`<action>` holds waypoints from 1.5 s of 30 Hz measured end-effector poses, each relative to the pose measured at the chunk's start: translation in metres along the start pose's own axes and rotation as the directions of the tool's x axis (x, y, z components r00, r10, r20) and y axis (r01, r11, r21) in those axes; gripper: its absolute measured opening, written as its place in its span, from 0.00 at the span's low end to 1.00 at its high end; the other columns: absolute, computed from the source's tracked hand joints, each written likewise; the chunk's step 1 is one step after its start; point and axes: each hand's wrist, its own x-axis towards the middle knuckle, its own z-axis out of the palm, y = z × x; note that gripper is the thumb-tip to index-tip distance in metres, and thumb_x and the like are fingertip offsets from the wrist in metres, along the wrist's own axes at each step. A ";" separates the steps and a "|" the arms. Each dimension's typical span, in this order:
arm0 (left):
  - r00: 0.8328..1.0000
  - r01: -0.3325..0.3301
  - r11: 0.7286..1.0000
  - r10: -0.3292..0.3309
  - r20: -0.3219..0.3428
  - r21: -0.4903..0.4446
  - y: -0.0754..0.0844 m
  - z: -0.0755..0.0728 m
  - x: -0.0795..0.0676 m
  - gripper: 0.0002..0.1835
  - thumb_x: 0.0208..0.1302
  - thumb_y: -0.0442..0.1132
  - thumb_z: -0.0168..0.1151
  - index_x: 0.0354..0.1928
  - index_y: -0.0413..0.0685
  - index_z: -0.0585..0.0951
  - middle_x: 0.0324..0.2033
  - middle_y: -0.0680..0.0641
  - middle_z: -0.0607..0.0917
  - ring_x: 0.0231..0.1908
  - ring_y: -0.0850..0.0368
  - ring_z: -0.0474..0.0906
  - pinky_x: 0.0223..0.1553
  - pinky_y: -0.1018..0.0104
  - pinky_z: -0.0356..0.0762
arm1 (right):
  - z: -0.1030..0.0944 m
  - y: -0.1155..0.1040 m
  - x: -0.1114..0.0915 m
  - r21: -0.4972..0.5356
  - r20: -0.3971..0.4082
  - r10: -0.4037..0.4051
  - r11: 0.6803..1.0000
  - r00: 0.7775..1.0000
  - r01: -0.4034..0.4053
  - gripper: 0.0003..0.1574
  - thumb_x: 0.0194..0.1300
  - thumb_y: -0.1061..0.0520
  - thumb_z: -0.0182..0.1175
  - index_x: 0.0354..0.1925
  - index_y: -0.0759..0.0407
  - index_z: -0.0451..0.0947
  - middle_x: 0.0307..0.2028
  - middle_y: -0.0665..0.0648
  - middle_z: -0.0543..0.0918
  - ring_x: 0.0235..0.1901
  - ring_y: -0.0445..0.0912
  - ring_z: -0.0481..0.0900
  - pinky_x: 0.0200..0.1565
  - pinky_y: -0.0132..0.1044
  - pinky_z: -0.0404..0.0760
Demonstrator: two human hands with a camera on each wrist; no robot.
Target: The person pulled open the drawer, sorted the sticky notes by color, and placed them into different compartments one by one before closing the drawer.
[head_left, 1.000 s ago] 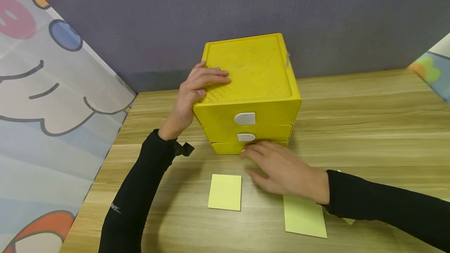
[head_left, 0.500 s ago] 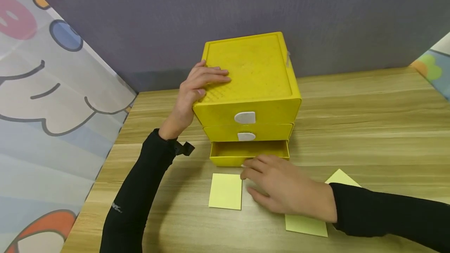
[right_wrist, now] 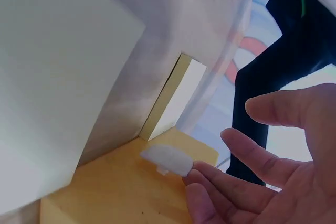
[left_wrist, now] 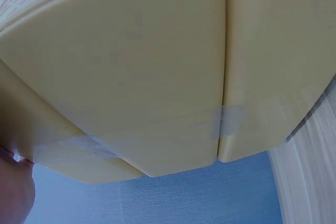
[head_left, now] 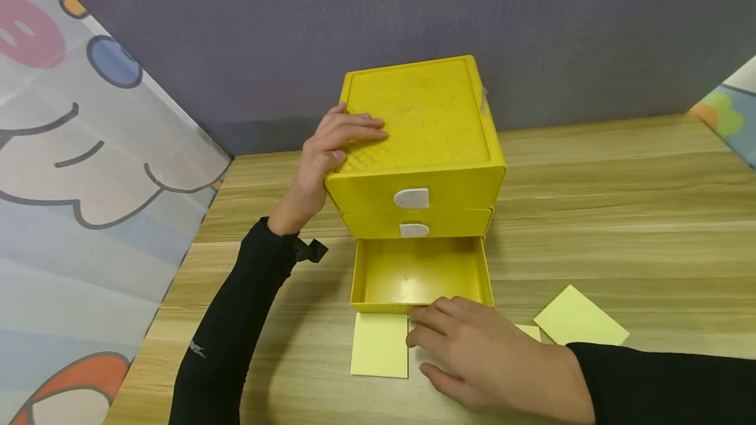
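Note:
A yellow three-drawer box (head_left: 425, 110) stands against the back wall. My left hand (head_left: 325, 156) rests on its top left edge, fingers lying straight across the top. The bottom drawer (head_left: 419, 274) is pulled well out and holds nothing that shows. At its front, the fingers of my right hand (head_left: 478, 353) are hooked at the drawer's handle. In the right wrist view the fingertips meet that white handle (right_wrist: 168, 159), with the thumb held apart. The upper two drawers stay closed, each with a white handle (head_left: 411, 199). The left wrist view shows the box's side (left_wrist: 131, 66).
A pale yellow sticky note pad (head_left: 380, 353) lies just before the drawer front. Another pad (head_left: 581, 317) lies to the right, and a third one (head_left: 529, 331) is mostly hidden by my right hand. A grey wall (head_left: 295, 31) rises behind the wooden table (head_left: 620, 215).
The bottom drawer has gone from closed to well open, drawn toward me by my right hand. The front sticky note pad has shifted slightly nearer. My left hand has stayed put.

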 end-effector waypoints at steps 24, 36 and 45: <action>1.000 -0.003 0.999 0.003 0.006 -0.039 -0.001 0.003 0.000 0.31 0.67 0.36 0.32 0.52 0.34 0.86 0.54 0.33 0.86 0.65 0.46 0.75 0.82 0.51 0.47 | 0.039 -0.022 0.007 -0.318 0.303 -0.316 0.856 0.899 0.408 0.37 0.73 0.27 0.42 0.67 0.42 0.74 0.67 0.41 0.78 0.65 0.35 0.77 0.64 0.31 0.75; 1.000 -0.004 1.000 0.004 -0.013 -0.031 -0.003 0.002 0.000 0.31 0.68 0.39 0.32 0.51 0.35 0.86 0.53 0.33 0.86 0.64 0.46 0.75 0.82 0.51 0.49 | 0.040 -0.025 0.001 -0.098 0.162 -0.289 0.947 0.944 0.307 0.24 0.77 0.32 0.40 0.45 0.42 0.76 0.61 0.55 0.83 0.57 0.46 0.82 0.53 0.34 0.79; 1.000 0.000 1.000 0.000 -0.016 -0.015 -0.001 0.002 0.000 0.31 0.66 0.39 0.32 0.51 0.36 0.87 0.53 0.34 0.86 0.64 0.46 0.76 0.81 0.52 0.50 | 0.046 -0.027 0.000 -0.052 0.094 -0.204 0.976 0.974 0.210 0.30 0.74 0.30 0.44 0.61 0.45 0.70 0.48 0.46 0.79 0.46 0.39 0.76 0.51 0.32 0.77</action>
